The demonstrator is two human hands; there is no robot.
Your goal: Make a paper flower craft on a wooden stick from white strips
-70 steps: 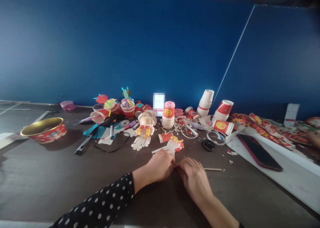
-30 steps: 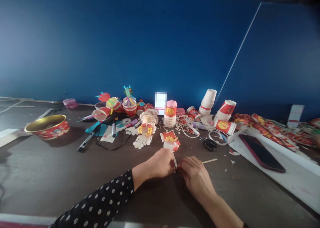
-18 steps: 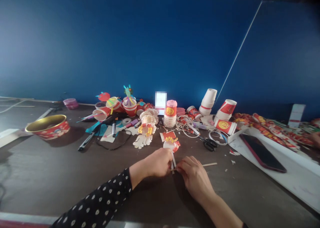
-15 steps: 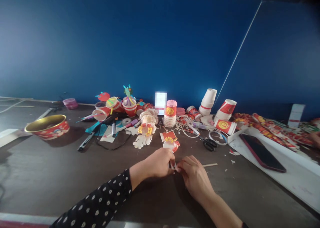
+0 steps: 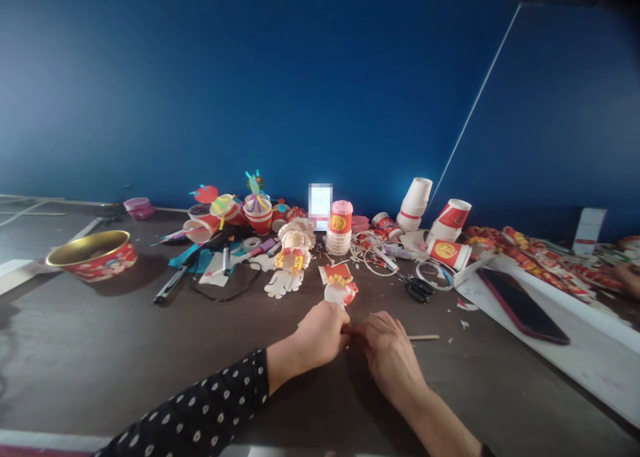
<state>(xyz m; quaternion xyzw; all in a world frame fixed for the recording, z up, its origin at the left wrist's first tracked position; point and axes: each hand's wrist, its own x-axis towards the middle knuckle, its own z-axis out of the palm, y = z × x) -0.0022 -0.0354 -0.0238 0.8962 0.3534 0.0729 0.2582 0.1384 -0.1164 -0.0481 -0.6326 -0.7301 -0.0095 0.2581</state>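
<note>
My left hand [image 5: 320,333] and my right hand [image 5: 393,357] meet low over the dark table, fingertips pinched together and touching. Whatever lies between them is hidden by the fingers. Just beyond my left hand lies a cut piece of red and white paper cup [image 5: 340,293], partly covered by the knuckles. A thin wooden stick [image 5: 424,337] pokes out past my right hand, its near end out of sight behind the fingers. Further back, a paper cutout with white finger shapes [image 5: 286,282] rests on the table.
A gold-lined tin [image 5: 95,270] stands at the left. Behind are a cup stack [image 5: 340,240], black scissors [image 5: 419,289] and upturned cups [image 5: 415,207]. At the right, a phone [image 5: 525,307] lies in a white tray [image 5: 600,370]. Another person's hand [image 5: 629,275] shows at the right edge.
My left hand has turned slightly and moved a little down. The small white piece seen between the fingertips is now covered. The stick reaches slightly further right.
</note>
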